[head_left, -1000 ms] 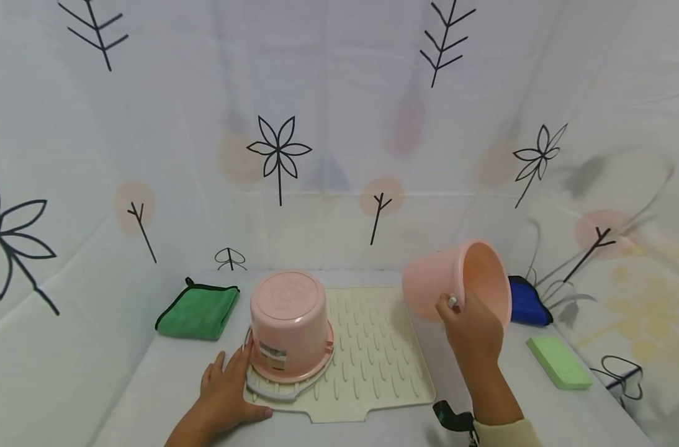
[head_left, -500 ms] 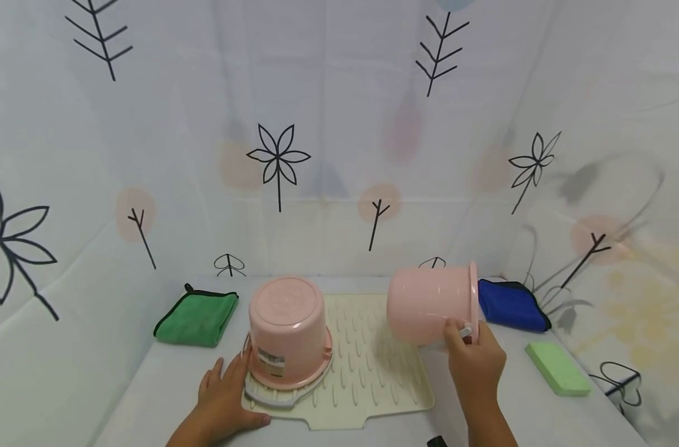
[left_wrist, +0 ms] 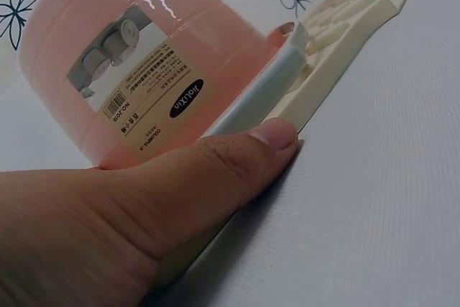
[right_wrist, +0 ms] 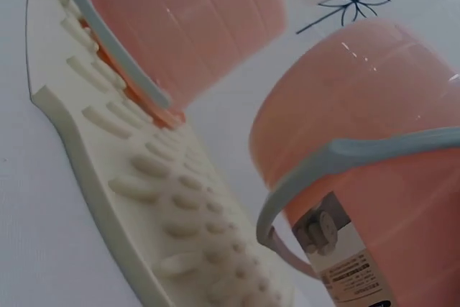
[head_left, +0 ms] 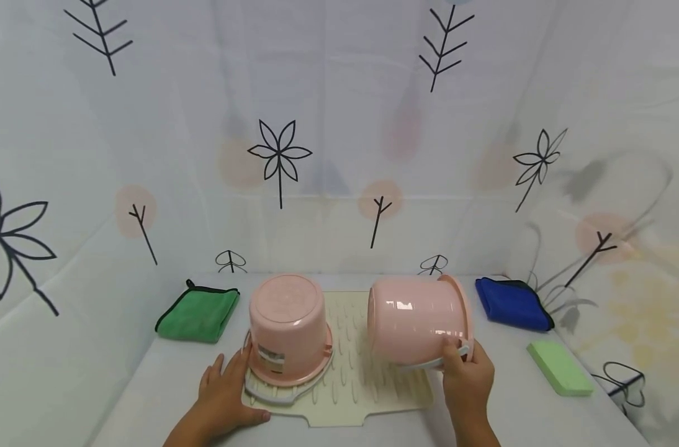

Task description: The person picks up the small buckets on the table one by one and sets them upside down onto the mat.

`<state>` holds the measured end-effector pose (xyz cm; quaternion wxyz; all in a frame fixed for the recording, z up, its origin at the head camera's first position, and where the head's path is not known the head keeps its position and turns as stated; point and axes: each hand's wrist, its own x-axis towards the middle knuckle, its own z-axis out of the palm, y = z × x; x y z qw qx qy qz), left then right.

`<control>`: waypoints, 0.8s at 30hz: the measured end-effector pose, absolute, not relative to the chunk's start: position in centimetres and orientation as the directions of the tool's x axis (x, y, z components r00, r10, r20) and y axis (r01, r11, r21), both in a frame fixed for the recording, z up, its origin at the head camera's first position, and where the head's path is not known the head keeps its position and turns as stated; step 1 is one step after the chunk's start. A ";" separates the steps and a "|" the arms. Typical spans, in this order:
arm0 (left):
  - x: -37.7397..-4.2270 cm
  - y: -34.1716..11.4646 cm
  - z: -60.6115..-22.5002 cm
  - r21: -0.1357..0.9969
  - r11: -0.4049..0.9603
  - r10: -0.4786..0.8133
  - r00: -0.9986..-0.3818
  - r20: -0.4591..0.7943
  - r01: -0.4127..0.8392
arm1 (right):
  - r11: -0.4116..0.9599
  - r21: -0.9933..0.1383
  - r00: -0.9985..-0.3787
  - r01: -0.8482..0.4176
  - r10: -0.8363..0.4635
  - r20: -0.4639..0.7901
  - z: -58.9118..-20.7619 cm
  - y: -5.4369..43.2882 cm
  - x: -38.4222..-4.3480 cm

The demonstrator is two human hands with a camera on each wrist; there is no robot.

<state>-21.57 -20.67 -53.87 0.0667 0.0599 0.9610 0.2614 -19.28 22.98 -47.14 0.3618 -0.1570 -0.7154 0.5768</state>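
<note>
Flower-printed cloth [head_left: 339, 93] backs a white tabletop [head_left: 518, 397] where one pink bucket [head_left: 288, 310] stands mouth-down on a ribbed mat [head_left: 337, 417], its wide rim probably a steady base. The right hand [head_left: 468, 379] clamps a second bucket [head_left: 412, 316] near its rim, sideways over the mat, seemingly for control; the left hand [head_left: 219, 394], fingers apart, likely steadies the mat.

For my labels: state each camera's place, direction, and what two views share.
Head: on the head, facing forward and down at the upturned bucket, tipped bucket and cream board; left grip and right grip show.
Left wrist: on that wrist, facing the upturned bucket's label; left grip partly shows.
Right wrist: on that wrist, facing both buckets and board; right grip unseen.
Wrist views share the upturned bucket and board.
</note>
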 end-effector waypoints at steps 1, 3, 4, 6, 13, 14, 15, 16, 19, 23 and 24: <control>-21.6 -20.6 -53.8 0.510 0.857 0.153 -0.983 -0.099 0.082 | 0.255 -0.946 -0.701 -0.199 0.637 0.319 -47.3 23.0 -19.3; -21.6 -20.5 -53.8 0.508 0.858 0.152 -0.983 -0.108 0.077 | 0.181 -0.961 -0.723 -0.207 0.634 0.275 -47.5 23.0 -19.2; -21.6 -20.5 -53.7 0.509 0.858 0.152 -0.982 -0.111 0.075 | 0.150 -0.966 -0.730 -0.209 0.634 0.256 -47.6 23.0 -19.3; -21.7 -20.4 -53.7 0.506 0.859 0.153 -0.982 -0.113 0.075 | 0.117 -0.973 -0.741 -0.196 0.633 0.226 -47.6 23.0 -19.3; -21.5 -20.4 -53.4 0.506 0.859 0.159 -0.981 -0.112 0.082 | 0.113 -0.978 -0.765 -0.176 0.609 0.208 -47.6 22.8 -19.3; -21.6 -20.4 -53.5 0.505 0.859 0.160 -0.981 -0.111 0.083 | 0.110 -0.977 -0.764 -0.184 0.609 0.213 -47.6 22.8 -19.3; -21.6 -20.4 -53.4 0.507 0.858 0.160 -0.981 -0.112 0.082 | 0.114 -0.975 -0.761 -0.193 0.610 0.221 -47.6 22.7 -19.3; -21.6 -20.4 -53.4 0.508 0.857 0.162 -0.981 -0.111 0.084 | 0.117 -0.973 -0.757 -0.200 0.612 0.229 -47.6 22.7 -19.2; -21.6 -20.4 -53.2 0.524 0.846 0.174 -0.980 -0.096 0.099 | 0.117 -0.971 -0.750 -0.211 0.617 0.237 -47.6 22.7 -19.2; -21.7 -20.8 -52.6 0.565 0.814 0.195 -0.980 -0.048 0.134 | 0.122 -0.972 -0.755 -0.200 0.614 0.232 -47.7 22.7 -19.2; -21.7 -21.0 -52.2 0.579 0.804 0.192 -0.981 -0.033 0.138 | 0.129 -0.972 -0.756 -0.196 0.611 0.234 -47.8 22.7 -19.2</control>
